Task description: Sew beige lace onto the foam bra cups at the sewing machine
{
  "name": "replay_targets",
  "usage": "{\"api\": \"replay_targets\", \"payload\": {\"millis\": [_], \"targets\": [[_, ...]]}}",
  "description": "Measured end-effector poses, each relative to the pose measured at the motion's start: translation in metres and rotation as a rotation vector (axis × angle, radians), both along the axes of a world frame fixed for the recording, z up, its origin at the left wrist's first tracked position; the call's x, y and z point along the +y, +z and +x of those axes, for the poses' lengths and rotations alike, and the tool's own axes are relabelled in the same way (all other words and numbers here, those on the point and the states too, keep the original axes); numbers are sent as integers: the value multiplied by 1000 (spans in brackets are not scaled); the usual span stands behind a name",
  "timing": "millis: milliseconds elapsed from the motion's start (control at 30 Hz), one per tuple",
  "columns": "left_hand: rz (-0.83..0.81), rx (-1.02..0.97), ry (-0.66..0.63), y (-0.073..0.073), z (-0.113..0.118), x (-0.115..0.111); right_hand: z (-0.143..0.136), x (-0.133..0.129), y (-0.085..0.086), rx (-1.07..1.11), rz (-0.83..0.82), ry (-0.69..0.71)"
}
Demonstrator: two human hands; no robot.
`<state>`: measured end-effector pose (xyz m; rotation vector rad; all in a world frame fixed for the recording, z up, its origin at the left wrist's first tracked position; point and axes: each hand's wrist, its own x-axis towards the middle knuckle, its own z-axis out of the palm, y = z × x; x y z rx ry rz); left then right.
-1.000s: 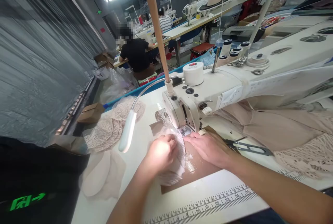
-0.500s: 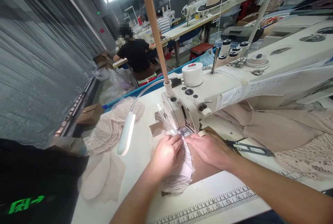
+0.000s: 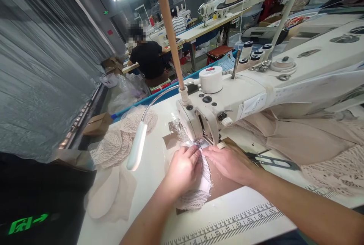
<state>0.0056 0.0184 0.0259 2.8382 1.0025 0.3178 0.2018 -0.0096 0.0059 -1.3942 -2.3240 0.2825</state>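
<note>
A beige lace piece [image 3: 195, 198] with a pale lining lies beneath the presser foot of a white sewing machine [image 3: 196, 118]. On the lace, close beside the needle area, rests my left hand [image 3: 183, 165], its fingers bent and pressed together over the fabric. My right hand [image 3: 226, 161] is opposite, pinching at the right edge of the same piece just in front of the foot. Both sets of fingertips almost meet there, and they partly hide the stitching spot. Under the lace is a brown plate [image 3: 224, 184] on the table.
Stacked lace cups [image 3: 118, 148] and smooth beige cup pieces [image 3: 104, 195] lie at the left. A lamp [image 3: 137, 146] on a bent neck hangs over the table. To the right are scissors-like black metal [image 3: 275, 161] and heaped beige fabric [image 3: 301, 131]. A printed ruler [image 3: 227, 226] runs along the front edge.
The view has shifted very slightly. Both hands stay in nearly the same place on the lace piece, with no clear movement of the fabric.
</note>
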Motion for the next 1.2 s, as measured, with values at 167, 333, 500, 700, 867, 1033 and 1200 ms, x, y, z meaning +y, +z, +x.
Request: {"api": "replay_targets", "payload": {"millis": [167, 333, 500, 700, 867, 1033, 1200], "targets": [[-30, 24, 21, 7, -8, 2, 3, -1, -3, 27, 14, -19], [-77, 28, 65, 9, -13, 2, 4, -2, -6, 33, 57, -10], [-83, 8, 16, 7, -10, 0, 4, -2, -7, 43, 75, -15], [-105, 1, -70, 8, -9, -2, 0, -3, -1, 38, 72, -39], [-112, 50, -79, 10, -8, -1, -3, -4, 6, -12, 70, 17], [-101, 51, -87, 10, -8, 0, -3, -5, 2, -47, 74, 11], [-71, 31, -97, 8, -8, 1, -5, -4, -4, -78, 44, -11]]}}
